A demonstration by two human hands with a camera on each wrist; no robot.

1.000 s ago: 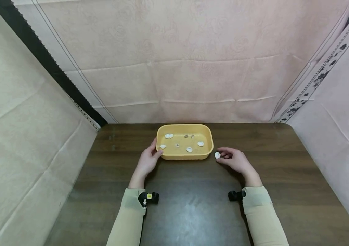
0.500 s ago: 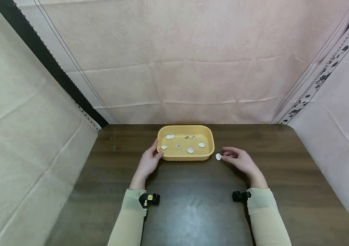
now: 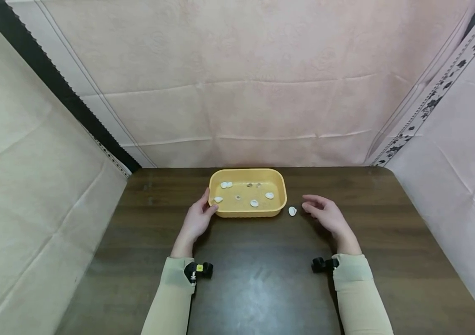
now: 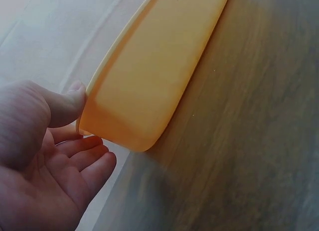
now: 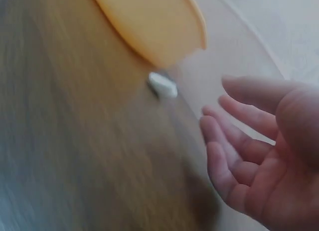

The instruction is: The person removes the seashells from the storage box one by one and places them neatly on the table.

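My left hand (image 3: 197, 218) grips the left end of a shallow yellow plastic tray (image 3: 237, 213). In the left wrist view its thumb lies over the tray's rim (image 4: 107, 64), with the fingers beneath. Several small white shells, such as a white shell (image 3: 254, 203), are spread over the tray floor. One more white shell (image 3: 292, 211) lies on the table just off the tray's right front corner. My right hand (image 3: 329, 217) is held to the right of that shell, apart from it. Its fingers are loosely bent and hold nothing in the right wrist view.
The tray stands near the back edge of a dark brown wooden table (image 3: 246, 279). Behind it hangs a pale pink cloth (image 3: 258, 111), with further pale cloths at left and right. Each wrist wears a black camera, such as the right wrist camera (image 3: 324, 264).
One second ago my right fingers pinched the white shell beside the tray. They have let it go on the table and drawn away to the right. My left hand stays on the tray.
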